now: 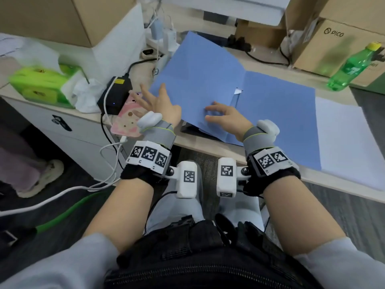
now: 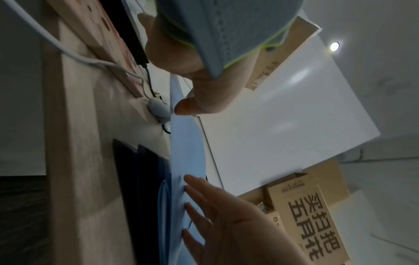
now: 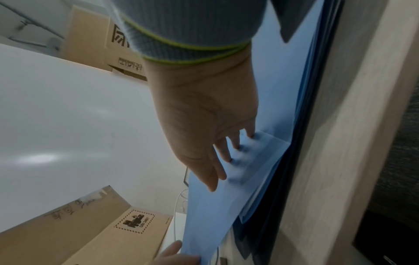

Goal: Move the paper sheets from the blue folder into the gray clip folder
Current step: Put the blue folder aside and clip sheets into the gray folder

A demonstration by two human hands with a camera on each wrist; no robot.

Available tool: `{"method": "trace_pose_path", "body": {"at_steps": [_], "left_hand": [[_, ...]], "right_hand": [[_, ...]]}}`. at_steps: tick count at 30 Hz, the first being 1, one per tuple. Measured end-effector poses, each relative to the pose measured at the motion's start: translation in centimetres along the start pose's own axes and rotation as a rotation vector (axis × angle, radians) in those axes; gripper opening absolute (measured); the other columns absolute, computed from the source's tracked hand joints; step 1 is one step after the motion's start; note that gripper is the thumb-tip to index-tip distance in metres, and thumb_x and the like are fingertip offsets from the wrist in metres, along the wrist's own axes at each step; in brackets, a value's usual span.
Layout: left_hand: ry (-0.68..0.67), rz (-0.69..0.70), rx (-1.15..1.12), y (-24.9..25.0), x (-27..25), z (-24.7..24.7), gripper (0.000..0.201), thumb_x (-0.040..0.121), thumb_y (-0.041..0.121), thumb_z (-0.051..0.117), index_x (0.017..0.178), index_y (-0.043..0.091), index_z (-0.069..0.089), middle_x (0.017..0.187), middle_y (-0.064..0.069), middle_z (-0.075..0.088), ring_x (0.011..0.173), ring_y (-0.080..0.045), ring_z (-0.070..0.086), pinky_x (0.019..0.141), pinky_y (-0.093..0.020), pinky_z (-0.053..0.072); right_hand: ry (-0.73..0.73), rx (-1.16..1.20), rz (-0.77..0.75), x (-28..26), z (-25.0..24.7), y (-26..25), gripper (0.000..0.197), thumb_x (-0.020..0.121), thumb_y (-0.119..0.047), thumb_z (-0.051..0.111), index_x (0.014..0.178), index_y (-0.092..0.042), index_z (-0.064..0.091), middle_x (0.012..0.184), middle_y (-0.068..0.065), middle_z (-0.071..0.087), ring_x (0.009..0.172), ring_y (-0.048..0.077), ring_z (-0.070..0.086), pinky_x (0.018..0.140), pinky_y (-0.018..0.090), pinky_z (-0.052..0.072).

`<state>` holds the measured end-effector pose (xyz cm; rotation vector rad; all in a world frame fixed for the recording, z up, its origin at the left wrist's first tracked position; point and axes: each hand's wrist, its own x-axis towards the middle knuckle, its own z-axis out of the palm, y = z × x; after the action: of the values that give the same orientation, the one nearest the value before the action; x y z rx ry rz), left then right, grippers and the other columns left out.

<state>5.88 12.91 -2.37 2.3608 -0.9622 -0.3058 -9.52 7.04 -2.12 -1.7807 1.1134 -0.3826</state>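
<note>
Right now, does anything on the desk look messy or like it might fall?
Yes. The pink phone by the left hand sticks out past the desk edge with its white cable hanging down, so it could slip. The blue folder under the right hand also overhangs the edge. Nothing looks spilled or torn.

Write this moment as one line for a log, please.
blue folder: open on desk | left hand: at its left edge | right hand: fingertips pressing blue sheet | gray folder: unclear

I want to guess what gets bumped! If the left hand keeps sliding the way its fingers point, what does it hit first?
Probably the black power brick, just past the left hand and its fingertips. Depth is unclear, so the hand might pass above it.
</note>
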Motion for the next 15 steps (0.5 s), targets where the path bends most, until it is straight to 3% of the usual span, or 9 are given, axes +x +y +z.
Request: {"method": "trace_pose_path", "body": {"at_steps": [2, 4, 8, 11, 15], "left_hand": [[-0.032, 0.044, 0.01, 0.5, 0.0, 0.2, 0.067, 0.081, 0.009, 0.044, 0.143, 0.028, 0.031, 0.158, -0.014, -0.008, 0.142, -0.044, -0.017, 0.116, -0.06, 0.009], [-0.032, 0.079, 0.061, 1.3, -0.4, 0.6, 0.066, 0.074, 0.006, 0.042, 0.136, 0.029, 0.039, 0.158, -0.014, -0.011, 0.14, -0.044, -0.025, 0.114, -0.065, 0.003], [0.004, 0.145, 0.343, 3.4, -1.3, 0.9, 0.056, 0.077, 0.014, 0.047, 0.133, 0.019, 0.041, 0.157, -0.022, -0.009, 0.141, -0.043, -0.022, 0.11, -0.067, -0.008], [-0.1, 0.206, 0.488, 5.2, -2.3, 2.0, 0.053, 0.084, 0.021, 0.045, 0.136, 0.016, 0.037, 0.156, -0.022, -0.01, 0.14, -0.044, -0.024, 0.109, -0.065, -0.011], [-0.237, 0.325, 0.521, 7.7, -3.6, 4.5, 0.041, 0.084, 0.023, 0.048, 0.125, 0.016, 0.048, 0.158, -0.017, -0.005, 0.14, -0.043, -0.025, 0.109, -0.065, -0.012]], "right_hand": [[0.034, 0.01, -0.021, -0.4, -0.6, -0.2, 0.04, 0.093, -0.012, 0.056, 0.133, -0.008, 0.052, 0.149, 0.005, 0.038, 0.138, 0.013, 0.034, 0.111, 0.024, 0.028], [0.088, 0.041, -0.038, -0.8, -1.5, -0.2, 0.037, 0.093, -0.012, 0.055, 0.131, -0.007, 0.054, 0.141, 0.006, 0.049, 0.122, 0.011, 0.046, 0.098, 0.018, 0.033], [0.149, 0.109, -0.04, -2.1, -3.5, 0.4, 0.035, 0.094, -0.012, 0.054, 0.129, -0.007, 0.055, 0.134, 0.006, 0.056, 0.116, 0.013, 0.053, 0.097, 0.023, 0.039], [0.231, 0.13, -0.035, -3.1, -5.3, 1.7, 0.034, 0.093, -0.009, 0.054, 0.127, -0.006, 0.058, 0.131, 0.007, 0.058, 0.108, 0.009, 0.053, 0.091, 0.021, 0.042], [0.386, 0.135, 0.019, -4.8, -8.1, 4.6, 0.033, 0.091, -0.009, 0.057, 0.123, -0.006, 0.06, 0.127, 0.008, 0.06, 0.108, 0.011, 0.054, 0.077, 0.015, 0.043]]}}
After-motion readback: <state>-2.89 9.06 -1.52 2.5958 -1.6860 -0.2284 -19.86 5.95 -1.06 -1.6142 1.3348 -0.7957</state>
